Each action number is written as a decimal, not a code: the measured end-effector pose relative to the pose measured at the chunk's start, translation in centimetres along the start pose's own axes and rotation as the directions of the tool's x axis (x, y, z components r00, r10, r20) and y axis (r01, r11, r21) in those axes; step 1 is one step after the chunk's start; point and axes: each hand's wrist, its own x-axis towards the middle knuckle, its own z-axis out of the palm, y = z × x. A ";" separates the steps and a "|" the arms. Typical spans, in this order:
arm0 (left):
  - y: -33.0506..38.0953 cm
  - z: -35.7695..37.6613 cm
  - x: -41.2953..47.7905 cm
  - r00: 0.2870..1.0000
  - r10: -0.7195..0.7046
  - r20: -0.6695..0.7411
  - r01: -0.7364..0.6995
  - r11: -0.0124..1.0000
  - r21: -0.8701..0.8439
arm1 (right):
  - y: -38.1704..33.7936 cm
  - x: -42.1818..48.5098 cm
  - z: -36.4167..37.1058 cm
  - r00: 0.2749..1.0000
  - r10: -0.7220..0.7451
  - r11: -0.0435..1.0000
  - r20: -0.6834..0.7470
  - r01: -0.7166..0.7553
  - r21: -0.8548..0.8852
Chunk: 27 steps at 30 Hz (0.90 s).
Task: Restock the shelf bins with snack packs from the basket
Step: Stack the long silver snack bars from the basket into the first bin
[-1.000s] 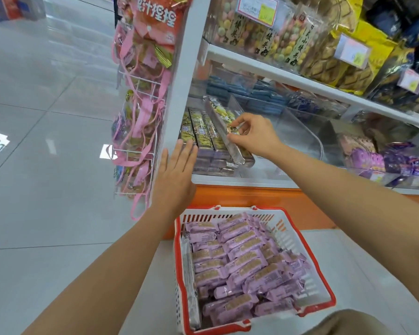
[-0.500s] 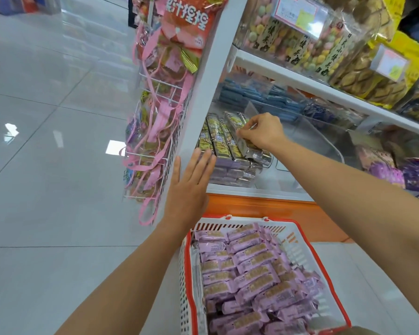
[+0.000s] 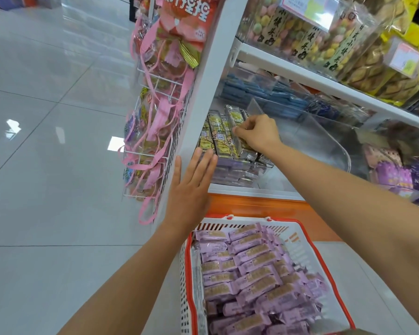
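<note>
Down at the left end of the lower shelf, my right hand point(image 3: 259, 134) has its fingers curled onto a yellow-green pack point(image 3: 232, 122) in the top row of the stack. I'd say I'm squaring that pack against its neighbours, so this is the placing/tidying step, not a fresh grab. How much the thumb is doing, I can't tell, it's tucked out of sight.

My left hand point(image 3: 189, 189) is flat, fingers straight, holding nothing. It hovers at the front of the bin beside the white upright point(image 3: 203, 93); whether it touches anything I can't say.

The refill stock, the purple packs point(image 3: 252, 274), is heaped in the basket point(image 3: 184, 286) on the floor right below the shelf.

Next move, I reckon: let go up top, drop one hand straight down into the basket and bring up a few packs. Easy reach, they lie loose.

Things to watch:
- the white upright hems the stack on the left, with the wire rack of pink-ribbon bags point(image 3: 155, 131) hanging off it
- the clear divider point(image 3: 300, 126) stands just right of my right hand
- the upper shelf point(image 3: 300, 73) caps how high I can lift

Room looks best between stack and divider.
</note>
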 end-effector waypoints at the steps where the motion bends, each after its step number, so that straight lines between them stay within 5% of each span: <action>1: 0.0 0.0 0.0 1.000 -0.002 0.008 0.002 1.000 0.000 | 0.0 0.0 0.0 1.000 -0.004 1.000 0.002 0.004 0.000; 12: 1.1 -1.0 -0.1 0.995 -0.057 0.083 0.059 0.998 -0.030 | 0.8 -2.2 -0.8 0.992 -0.110 0.994 -0.056 0.111 0.014; 17: 1.7 -0.9 -2.6 0.996 -0.055 0.075 0.061 0.995 -0.076 | -0.1 -6.8 -0.6 0.963 -0.218 0.935 -0.156 0.252 0.248; 21: 1.7 -0.5 -5.3 0.977 -0.078 0.196 0.103 0.987 -0.122 | 0.2 -11.1 1.4 0.953 -0.289 0.892 -0.089 0.302 0.338; 27: 1.0 1.6 -10.6 0.862 -0.063 0.503 0.141 0.983 -0.117 | 4.4 -16.9 7.6 0.962 -0.210 0.943 0.173 0.153 0.294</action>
